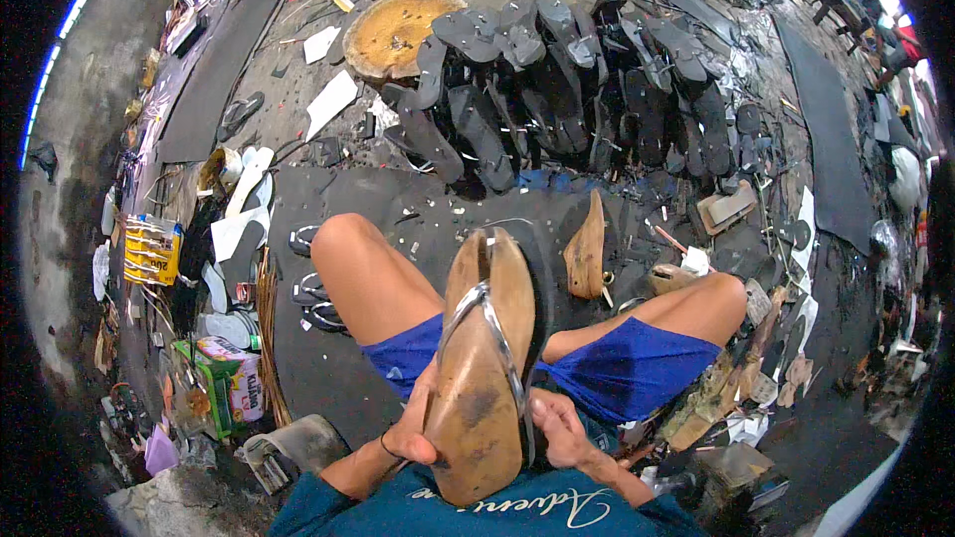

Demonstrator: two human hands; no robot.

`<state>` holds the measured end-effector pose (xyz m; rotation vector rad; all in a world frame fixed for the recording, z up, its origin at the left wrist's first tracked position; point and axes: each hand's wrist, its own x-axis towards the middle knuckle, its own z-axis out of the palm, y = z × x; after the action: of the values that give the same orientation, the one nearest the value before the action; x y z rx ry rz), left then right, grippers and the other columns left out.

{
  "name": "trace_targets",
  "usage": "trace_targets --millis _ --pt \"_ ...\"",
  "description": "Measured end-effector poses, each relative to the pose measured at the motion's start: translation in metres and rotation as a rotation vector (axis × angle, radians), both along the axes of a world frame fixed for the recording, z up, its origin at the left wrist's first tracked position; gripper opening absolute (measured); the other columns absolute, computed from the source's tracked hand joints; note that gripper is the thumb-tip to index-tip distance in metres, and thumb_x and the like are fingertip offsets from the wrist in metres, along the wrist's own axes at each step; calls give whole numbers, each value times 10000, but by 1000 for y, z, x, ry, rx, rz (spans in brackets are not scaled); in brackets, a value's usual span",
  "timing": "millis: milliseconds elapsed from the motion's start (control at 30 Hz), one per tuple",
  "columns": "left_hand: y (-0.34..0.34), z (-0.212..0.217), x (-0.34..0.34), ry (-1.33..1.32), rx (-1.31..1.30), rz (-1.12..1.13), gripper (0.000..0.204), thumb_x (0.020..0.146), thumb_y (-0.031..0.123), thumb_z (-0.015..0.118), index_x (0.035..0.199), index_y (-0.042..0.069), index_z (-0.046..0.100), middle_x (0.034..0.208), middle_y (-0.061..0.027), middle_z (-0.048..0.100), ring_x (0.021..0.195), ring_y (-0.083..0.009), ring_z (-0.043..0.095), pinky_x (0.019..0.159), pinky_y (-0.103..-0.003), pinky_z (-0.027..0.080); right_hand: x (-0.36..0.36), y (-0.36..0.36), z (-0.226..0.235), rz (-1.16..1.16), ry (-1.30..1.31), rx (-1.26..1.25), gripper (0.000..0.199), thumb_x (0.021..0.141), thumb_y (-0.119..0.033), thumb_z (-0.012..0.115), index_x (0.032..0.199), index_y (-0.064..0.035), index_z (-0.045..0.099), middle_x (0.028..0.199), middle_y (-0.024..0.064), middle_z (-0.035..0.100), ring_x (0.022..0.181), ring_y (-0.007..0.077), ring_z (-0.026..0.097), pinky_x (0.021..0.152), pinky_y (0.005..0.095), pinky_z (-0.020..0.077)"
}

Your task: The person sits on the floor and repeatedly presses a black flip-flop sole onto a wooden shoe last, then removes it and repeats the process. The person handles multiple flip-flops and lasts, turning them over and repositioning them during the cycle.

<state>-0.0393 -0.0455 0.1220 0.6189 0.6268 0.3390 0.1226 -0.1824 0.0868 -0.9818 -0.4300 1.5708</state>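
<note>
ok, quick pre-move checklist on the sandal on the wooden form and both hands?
1. Left hand grips the wooden last at its lower left edge: ok.
2. Right hand touches the last's right edge: ok.
3. Silver strap lies across the last: ok.
4. Strap ends seated at the heel: cannot tell.
5. Dark sole shows along the last's right side: ok.
6. Spare wooden last on the mat ahead, apart from the hands: ok.

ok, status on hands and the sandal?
Left hand and right hand both gripping the wooden last. Silver-strapped sandal sits on it. Second wooden last on mat ahead, clear.
</note>
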Motion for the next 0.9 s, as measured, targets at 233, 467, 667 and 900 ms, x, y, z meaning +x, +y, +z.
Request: trace_targets --millis 233,467,667,900 --pt "2 17 -4 -40 -15 20 1494 479 537 960 1551 -14 78 1506 -175 348 1367 -286 417 1149 -427 334 -1 3 -22 201 78 -155 362 1018 -313 537 1245 -39 601 1133 21 621 953 103 521 857 279 438" --pt "40 1 43 155 411 178 1428 498 447 999 1517 20 94 1448 -168 376 1330 -295 446 1115 -433 382 32 50 -22 -169 52 125 724 912 -273 730 1474 -6 360 1486 131 459 1380 252 454 1165 424 336" --pt "52 -2 72 282 855 132 1393 519 408 1006 1497 8 99 1417 -182 393 1333 -301 444 1125 -424 382 37 48 3 147 -904 217 1209 685 -318 923 1565 12 163 1557 201 330 1464 319 307 1189 444 284" --pt "55 23 70 518 1324 -231 912 802 480 782 1465 -13 396 1357 -230 514 1263 -381 468 1091 -467 365 41 47 2 -38 242 95 1136 644 -393 799 1540 19 236 1486 205 442 1369 335 443 1149 467 353"
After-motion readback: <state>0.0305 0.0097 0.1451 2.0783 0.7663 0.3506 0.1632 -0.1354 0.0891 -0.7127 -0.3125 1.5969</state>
